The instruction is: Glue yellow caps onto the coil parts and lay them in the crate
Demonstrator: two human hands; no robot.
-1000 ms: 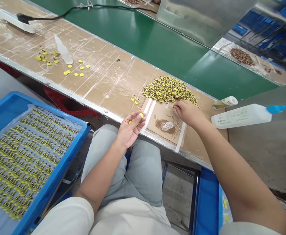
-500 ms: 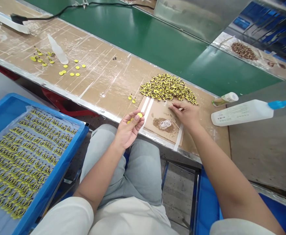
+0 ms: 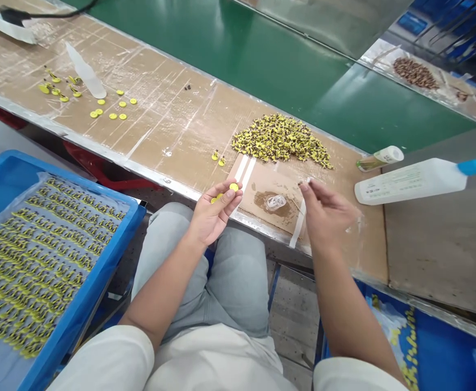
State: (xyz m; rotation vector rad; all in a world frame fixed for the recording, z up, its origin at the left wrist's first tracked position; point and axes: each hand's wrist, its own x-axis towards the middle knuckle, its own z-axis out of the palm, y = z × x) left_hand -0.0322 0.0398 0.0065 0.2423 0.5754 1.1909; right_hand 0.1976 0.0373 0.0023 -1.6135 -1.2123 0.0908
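Note:
Between the thumb and fingers of my left hand point(image 3: 210, 214) are small yellow discs point(image 3: 233, 187), one of them at the fingertips. My right hand point(image 3: 328, 212) is pinched closed above the right side of the cardboard piece point(image 3: 258, 176); a small dark bit shows at its fingertips, too small to make out. Behind the cardboard lies a heap of tiny yellow-and-dark pieces point(image 3: 280, 138). On the cardboard, a small clear dish point(image 3: 275, 202) sits in a brown wet patch, and a thin stick leans beside it.
Two yellow figures on discs point(image 3: 221, 161) stand left of the heap. Loose yellow discs point(image 3: 113, 115) and a white pointed bottle point(image 3: 85, 70) lie farther left. A blue tray point(image 3: 134, 209) holds rows of figures. At right lie a large bottle point(image 3: 412, 182) and a small cylindrical container point(image 3: 380, 158).
My right hand has moved from the heap's front edge to the right and toward me, still pinched. My left hand stays almost in place with the discs. The view has shifted slightly.

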